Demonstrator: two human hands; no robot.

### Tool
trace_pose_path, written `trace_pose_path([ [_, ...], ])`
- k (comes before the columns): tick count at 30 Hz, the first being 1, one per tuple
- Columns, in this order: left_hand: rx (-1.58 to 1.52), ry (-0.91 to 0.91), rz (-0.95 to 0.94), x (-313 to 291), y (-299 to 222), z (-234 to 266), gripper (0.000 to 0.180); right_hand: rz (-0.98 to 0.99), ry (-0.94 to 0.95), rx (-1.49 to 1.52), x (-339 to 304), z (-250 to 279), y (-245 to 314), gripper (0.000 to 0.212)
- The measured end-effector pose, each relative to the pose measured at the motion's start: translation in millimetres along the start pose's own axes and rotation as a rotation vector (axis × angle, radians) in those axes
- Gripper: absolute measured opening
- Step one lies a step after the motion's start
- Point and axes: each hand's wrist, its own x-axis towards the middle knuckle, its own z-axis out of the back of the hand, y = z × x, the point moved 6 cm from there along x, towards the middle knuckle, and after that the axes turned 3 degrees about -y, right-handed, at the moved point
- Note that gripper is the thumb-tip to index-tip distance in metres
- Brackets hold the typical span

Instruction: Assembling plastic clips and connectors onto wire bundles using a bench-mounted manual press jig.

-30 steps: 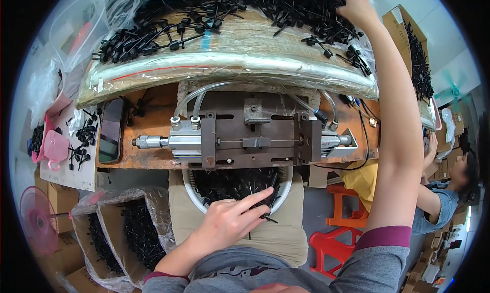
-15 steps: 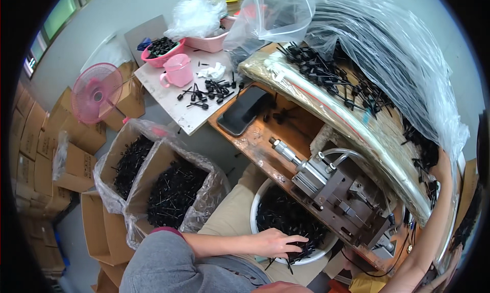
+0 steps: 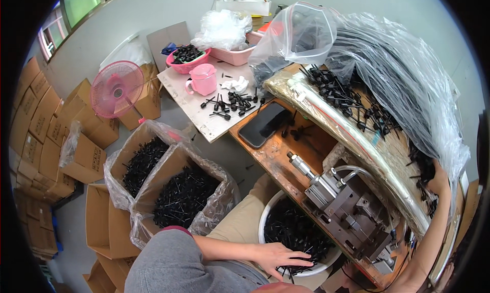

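My left hand point(image 3: 283, 257) lies with its fingers stretched out over the near edge of a white bucket point(image 3: 262, 226), on loose black rod-like parts with thicker heads point(image 3: 291, 226). I see nothing gripped in it. At the far right, my right hand point(image 3: 438, 180) reaches into a dark heap of similar parts point(image 3: 422, 163) beside a large clear plastic bag point(image 3: 408, 78). Its fingers are mostly hidden there, so whether they hold anything does not show. Between the hands stands a metal bench fixture with a cylinder point(image 3: 352, 211), which neither hand touches.
A phone point(image 3: 264, 124) lies on the wooden bench point(image 3: 270, 165). More black parts point(image 3: 357, 101) are spread on the plastic-covered board. Two lined boxes of parts point(image 3: 184, 196) stand left of my leg. Beyond are a pink fan point(image 3: 117, 91), a pink mug point(image 3: 203, 79) and stacked cartons point(image 3: 38, 119).
The whole view has shifted, so the scene sits further right and lower. My left hand's fingers lie flatter over the bucket. My right hand stays at the dark heap.
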Motion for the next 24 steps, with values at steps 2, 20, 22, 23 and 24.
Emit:
trace_pose_path([
  [2, 0.006, 0.009, -0.057, 5.5, -0.5, -0.8, 0.092, 0.062, -0.092, -0.005, -1.4, 2.1, -11.0, 0.09],
  [20, 0.176, -0.036, 0.013, 10.3, -7.1, 8.3, 0.084, 0.076, -0.259, 0.089, -42.7, 29.0, 96.4, 0.061],
  [22, 0.166, -0.039, 0.008, 15.2, -10.4, 12.7, 0.081, -0.054, 0.028, 0.404, -51.9, 31.7, 102.3, 0.062],
  [23, 0.145, -0.068, -0.016, 17.3, -11.0, 14.0, 0.079, 0.037, -0.093, 0.361, -58.9, 38.4, 99.7, 0.063],
  [24, 0.126, -0.107, -0.022, 16.2, -9.1, 15.4, 0.076, 0.035, -0.185, 0.327, -73.3, 46.5, 105.2, 0.062],
])
